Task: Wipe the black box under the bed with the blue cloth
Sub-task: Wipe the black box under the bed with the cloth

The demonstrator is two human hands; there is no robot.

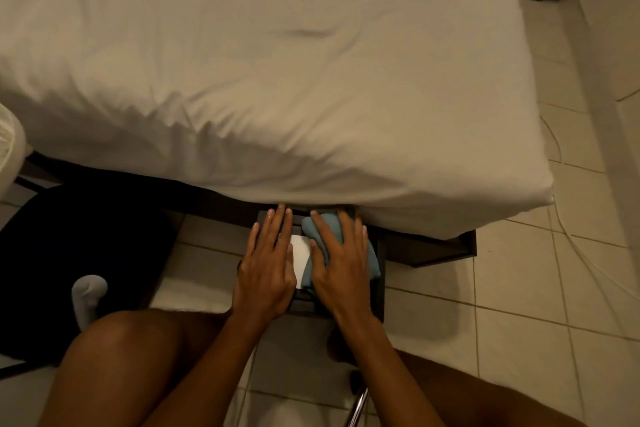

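A black box sticks out from under the bed's near edge, partly hidden by the white sheet; a white label shows on its top. My left hand lies flat on the box's left half, fingers spread. The crumpled blue cloth rests on the box's right half, and my right hand presses down on it with fingers spread over it.
The bed with a white sheet fills the upper view, on a dark frame. A black chair seat stands at left with a socked foot beside it. Tiled floor and a thin white cable lie at right. My bare knees fill the bottom.
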